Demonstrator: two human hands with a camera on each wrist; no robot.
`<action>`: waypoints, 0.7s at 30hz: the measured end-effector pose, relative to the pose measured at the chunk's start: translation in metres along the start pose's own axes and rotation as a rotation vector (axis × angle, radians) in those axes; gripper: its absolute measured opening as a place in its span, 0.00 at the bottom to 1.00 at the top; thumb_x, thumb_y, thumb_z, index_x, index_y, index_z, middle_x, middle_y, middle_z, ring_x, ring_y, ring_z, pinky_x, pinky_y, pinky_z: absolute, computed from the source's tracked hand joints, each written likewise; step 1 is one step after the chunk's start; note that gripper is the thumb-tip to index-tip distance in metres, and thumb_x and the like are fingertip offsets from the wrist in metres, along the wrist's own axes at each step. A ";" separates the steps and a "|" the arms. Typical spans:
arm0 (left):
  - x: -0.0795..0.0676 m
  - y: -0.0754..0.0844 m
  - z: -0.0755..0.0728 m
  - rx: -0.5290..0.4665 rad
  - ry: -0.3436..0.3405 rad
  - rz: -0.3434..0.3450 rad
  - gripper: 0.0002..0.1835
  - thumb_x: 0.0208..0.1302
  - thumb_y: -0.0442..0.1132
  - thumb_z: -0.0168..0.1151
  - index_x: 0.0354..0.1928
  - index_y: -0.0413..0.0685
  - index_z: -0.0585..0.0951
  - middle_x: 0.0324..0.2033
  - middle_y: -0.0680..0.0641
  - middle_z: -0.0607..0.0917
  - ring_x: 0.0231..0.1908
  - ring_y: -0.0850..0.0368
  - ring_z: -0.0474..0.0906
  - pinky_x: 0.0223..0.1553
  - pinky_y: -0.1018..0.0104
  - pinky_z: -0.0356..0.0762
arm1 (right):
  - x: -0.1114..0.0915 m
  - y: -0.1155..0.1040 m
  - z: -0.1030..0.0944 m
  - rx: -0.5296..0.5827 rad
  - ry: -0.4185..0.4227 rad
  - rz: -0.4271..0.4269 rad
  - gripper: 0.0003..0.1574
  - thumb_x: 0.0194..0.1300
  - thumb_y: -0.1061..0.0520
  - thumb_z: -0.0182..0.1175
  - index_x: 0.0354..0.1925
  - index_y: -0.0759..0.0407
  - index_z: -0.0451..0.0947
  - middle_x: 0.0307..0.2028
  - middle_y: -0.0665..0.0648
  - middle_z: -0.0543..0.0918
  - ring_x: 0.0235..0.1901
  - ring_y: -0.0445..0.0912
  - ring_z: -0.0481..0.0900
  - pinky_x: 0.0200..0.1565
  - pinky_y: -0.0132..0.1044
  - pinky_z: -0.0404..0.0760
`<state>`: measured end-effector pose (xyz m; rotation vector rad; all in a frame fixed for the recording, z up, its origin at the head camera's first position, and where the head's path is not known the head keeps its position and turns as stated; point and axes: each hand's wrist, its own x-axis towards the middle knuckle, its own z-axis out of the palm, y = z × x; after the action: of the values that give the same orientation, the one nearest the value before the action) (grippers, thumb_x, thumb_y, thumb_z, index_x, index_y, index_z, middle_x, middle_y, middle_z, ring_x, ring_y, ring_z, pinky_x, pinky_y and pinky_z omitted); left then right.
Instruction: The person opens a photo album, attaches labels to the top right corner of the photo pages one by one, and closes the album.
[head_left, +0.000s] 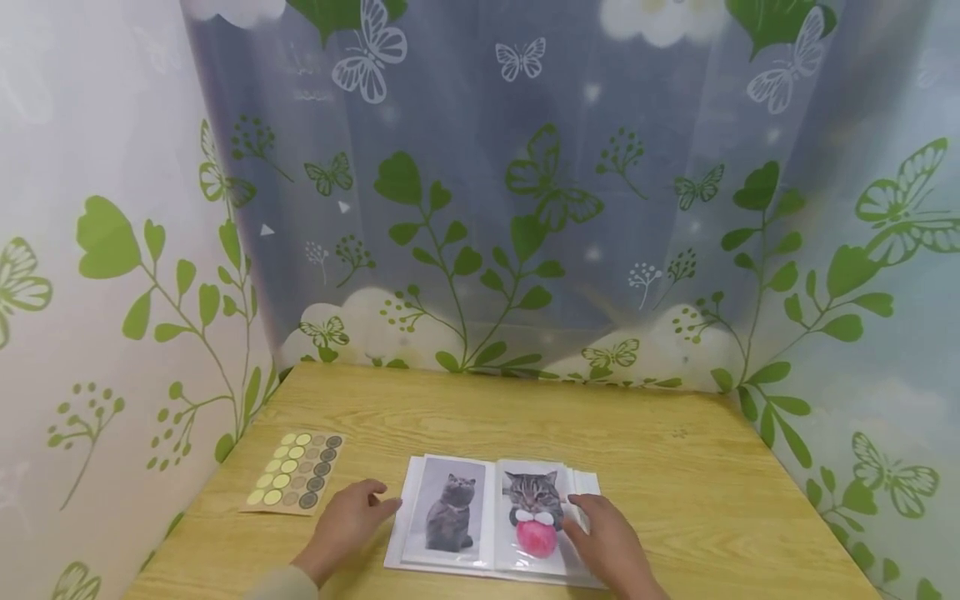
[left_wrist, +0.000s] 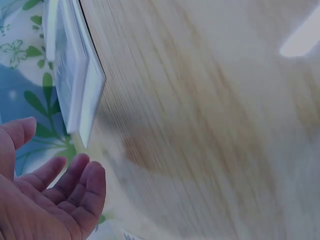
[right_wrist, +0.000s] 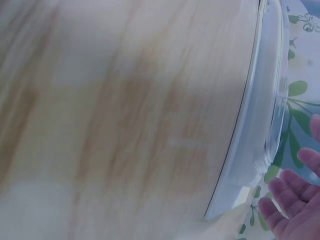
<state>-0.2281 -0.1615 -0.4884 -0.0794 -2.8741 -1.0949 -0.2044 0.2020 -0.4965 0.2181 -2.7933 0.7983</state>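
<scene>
An open photo album (head_left: pixel 488 517) lies on the table with clear-sleeved pages. Its left page shows a photo of a grey cat (head_left: pixel 452 512); the right page has a tabby cat photo (head_left: pixel 534 500) with a pink fluffy ball. Beside the album's left edge is my left hand (head_left: pixel 351 523), its fingers loosely bent and holding nothing. My right hand (head_left: pixel 611 540) is at the right page's outer edge, in front of part of it. In the right wrist view its relaxed fingers (right_wrist: pixel 285 197) appear apart from the album (right_wrist: pixel 247 135).
On the wooden table (head_left: pixel 697 483), left of the album, lies a brown sheet of round stickers (head_left: pixel 296 472) in yellow, tan and dark rows. Curtains (head_left: pixel 480 275) printed with leaves and butterflies enclose the table at the back and both sides.
</scene>
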 end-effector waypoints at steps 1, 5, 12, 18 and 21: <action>0.001 -0.002 -0.002 0.009 0.010 0.002 0.23 0.64 0.47 0.66 0.49 0.32 0.81 0.31 0.47 0.82 0.32 0.53 0.78 0.34 0.55 0.79 | 0.001 -0.001 0.001 0.006 0.012 -0.012 0.21 0.64 0.53 0.66 0.52 0.64 0.81 0.50 0.66 0.82 0.54 0.63 0.78 0.57 0.58 0.75; 0.009 -0.011 -0.008 0.051 0.027 -0.011 0.27 0.66 0.50 0.63 0.53 0.30 0.79 0.37 0.40 0.85 0.38 0.45 0.81 0.40 0.48 0.81 | 0.006 -0.009 0.007 0.025 0.039 -0.033 0.23 0.64 0.52 0.67 0.52 0.65 0.81 0.50 0.66 0.82 0.54 0.62 0.78 0.57 0.57 0.75; 0.020 -0.031 -0.020 0.091 0.038 -0.063 0.34 0.68 0.51 0.60 0.60 0.24 0.72 0.48 0.28 0.81 0.48 0.32 0.79 0.49 0.39 0.77 | 0.012 -0.017 0.018 0.046 0.046 -0.057 0.27 0.65 0.49 0.66 0.55 0.66 0.80 0.50 0.65 0.82 0.53 0.61 0.79 0.56 0.57 0.75; 0.028 -0.050 -0.032 0.111 0.077 -0.053 0.36 0.69 0.50 0.60 0.62 0.21 0.68 0.53 0.23 0.77 0.52 0.26 0.75 0.51 0.36 0.76 | 0.013 -0.020 0.024 0.050 0.051 -0.051 0.27 0.65 0.49 0.66 0.54 0.67 0.80 0.51 0.66 0.81 0.53 0.62 0.78 0.57 0.59 0.75; 0.032 -0.061 -0.040 0.137 0.095 -0.081 0.38 0.69 0.51 0.60 0.62 0.19 0.67 0.53 0.21 0.75 0.51 0.23 0.74 0.49 0.33 0.76 | 0.013 -0.021 0.026 0.051 0.049 -0.050 0.27 0.65 0.49 0.66 0.54 0.66 0.80 0.51 0.66 0.81 0.53 0.62 0.78 0.57 0.58 0.75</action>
<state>-0.2630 -0.2325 -0.4967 0.0941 -2.8793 -0.8842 -0.2176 0.1693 -0.5037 0.2727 -2.7127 0.8517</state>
